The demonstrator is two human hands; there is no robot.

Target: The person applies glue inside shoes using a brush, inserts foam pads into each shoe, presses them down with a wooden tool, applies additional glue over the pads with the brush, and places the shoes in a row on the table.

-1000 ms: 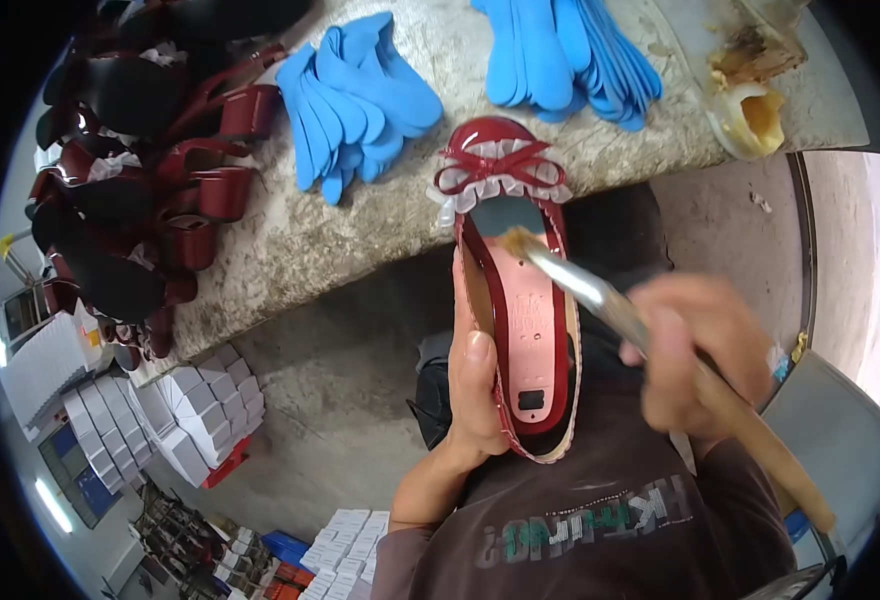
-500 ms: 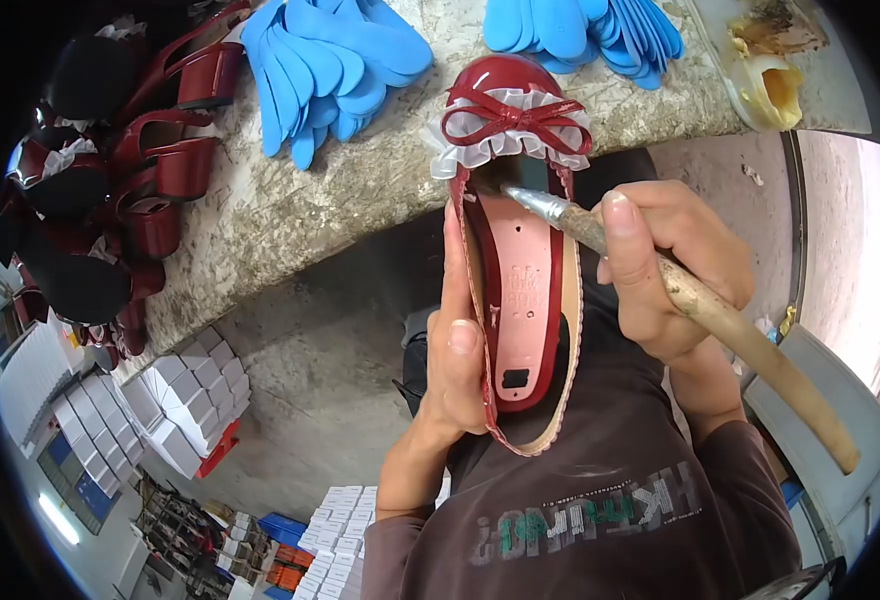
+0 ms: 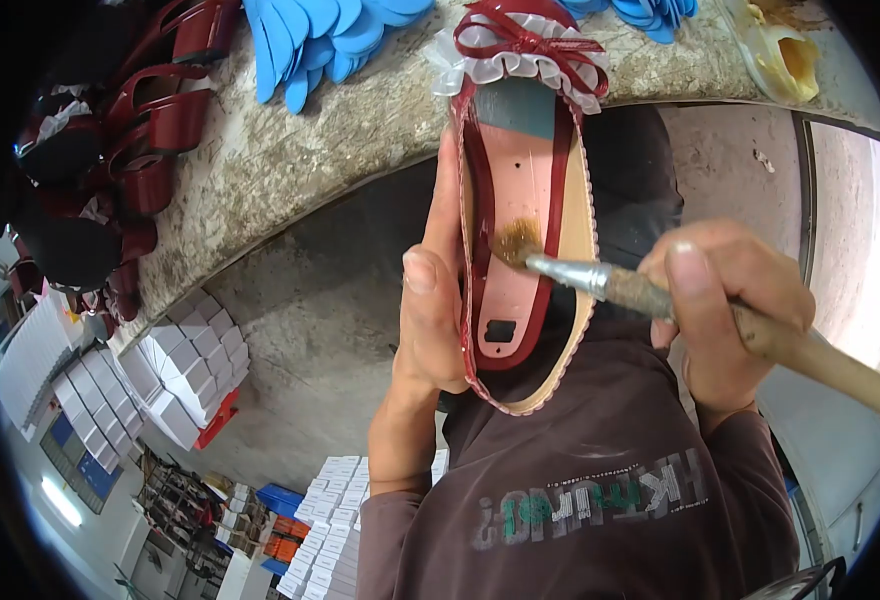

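1. Brush (image 3: 620,288) has shifted vs 0.5 s ago: bristles (image 3: 516,242) were up under the toe end, now on the pink insole (image 3: 505,295), toward the heel. Shoe (image 3: 520,185) also sits higher in view; could be camera motion.
2. Left hand (image 3: 430,320): gripping shoe by its left side, thumb outside near the rim, one finger straight along the wall. Rest of fingers hidden, can't tell how they lie.
3. Right hand (image 3: 730,310): pinching brush handle, thumb on top, fingers curled. Handle runs out to the right, ferrule over the shoe's right rim.
4. Shoe position: in front of the shirt (image 3: 580,520), toe away from the person and overlapping the bench (image 3: 360,150) edge in view. Contact with bench: can't tell. Red bow (image 3: 526,38) and white frill (image 3: 530,68) at toe; grey-blue patch (image 3: 515,108) below.
5. On bench: blue pieces (image 3: 325,40) left of toe, more to its right; yellowed container (image 3: 800,70) far right; red shoes (image 3: 165,130) far left.
6. White boxes (image 3: 185,365) stacked lower left, past the bench.
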